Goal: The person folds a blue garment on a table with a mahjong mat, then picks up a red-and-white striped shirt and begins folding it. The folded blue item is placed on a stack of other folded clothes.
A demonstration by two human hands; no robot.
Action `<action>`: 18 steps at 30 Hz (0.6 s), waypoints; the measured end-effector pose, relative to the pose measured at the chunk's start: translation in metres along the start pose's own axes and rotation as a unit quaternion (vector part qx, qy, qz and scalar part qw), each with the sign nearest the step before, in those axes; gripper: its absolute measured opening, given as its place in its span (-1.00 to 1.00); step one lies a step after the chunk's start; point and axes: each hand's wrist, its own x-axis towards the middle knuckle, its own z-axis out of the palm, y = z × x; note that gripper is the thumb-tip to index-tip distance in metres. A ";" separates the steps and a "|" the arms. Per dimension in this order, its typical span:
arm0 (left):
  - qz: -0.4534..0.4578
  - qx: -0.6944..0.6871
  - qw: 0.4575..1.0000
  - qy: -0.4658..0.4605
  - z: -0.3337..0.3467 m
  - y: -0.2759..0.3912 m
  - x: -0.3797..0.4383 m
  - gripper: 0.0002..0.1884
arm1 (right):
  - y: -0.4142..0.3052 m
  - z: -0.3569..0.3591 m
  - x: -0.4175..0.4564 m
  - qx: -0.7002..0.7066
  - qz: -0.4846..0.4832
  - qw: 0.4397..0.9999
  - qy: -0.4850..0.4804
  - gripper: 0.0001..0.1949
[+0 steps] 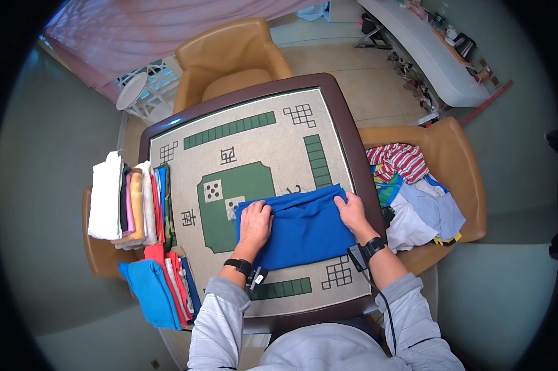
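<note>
A folded blue garment [307, 236] lies on the mahjong table [256, 141], over part of its green centre panel. My left hand [255, 225] is at the garment's left end, its fingers bent over the far folded edge. At the far right corner, my right hand [354, 215] holds the cloth, with the thumb on top and the other fingers partly hidden. Some wrinkles run along the far fold, while the near part lies fairly flat. Each wrist wears a black strap with a small device.
Two stacks of folded clothes stand at the table's left edge, one with a white garment [105, 197], the nearer with light-blue clothing [151, 294]. A loose clothes heap [413, 204] fills the right-hand tan armchair [464, 185]. Another armchair [228, 60] stands beyond the table.
</note>
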 end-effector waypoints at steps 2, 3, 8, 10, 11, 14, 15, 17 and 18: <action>0.016 -0.012 0.999 0.040 0.004 -0.006 0.002 -0.85 | 0.001 0.001 0.002 -0.002 0.004 1.000 0.014 -0.69; -0.006 -0.025 0.999 0.027 0.003 -0.006 0.005 -0.86 | 0.002 0.001 0.002 -0.003 0.006 1.000 0.020 -0.68; -0.062 -0.057 0.996 0.019 0.002 -0.009 0.017 -0.89 | -0.011 -0.001 0.004 -0.067 0.011 0.997 0.042 -0.67; -0.070 -0.039 0.997 -0.007 0.002 -0.013 0.018 -0.80 | -0.027 -0.005 0.000 -0.104 -0.047 0.993 0.032 -0.56; -0.073 -0.030 0.997 -0.020 0.001 -0.016 0.019 -0.75 | -0.033 -0.006 -0.002 -0.128 -0.092 0.987 0.019 -0.47; -0.065 -0.028 0.995 -0.076 -0.022 -0.002 0.033 -0.51 | -0.048 -0.017 -0.003 -0.180 -0.157 0.970 -0.041 -0.28; -0.062 -0.029 0.992 -0.103 -0.030 -0.001 0.036 -0.43 | -0.050 -0.018 -0.001 -0.191 -0.171 0.964 -0.069 -0.22; -0.055 -0.033 0.985 -0.158 -0.041 -0.002 0.042 -0.26 | -0.048 -0.020 0.001 -0.202 -0.173 0.960 -0.087 -0.18; -0.060 -0.031 0.982 -0.174 -0.041 -0.005 0.042 -0.26 | -0.048 -0.018 0.003 -0.208 -0.193 0.955 -0.080 -0.22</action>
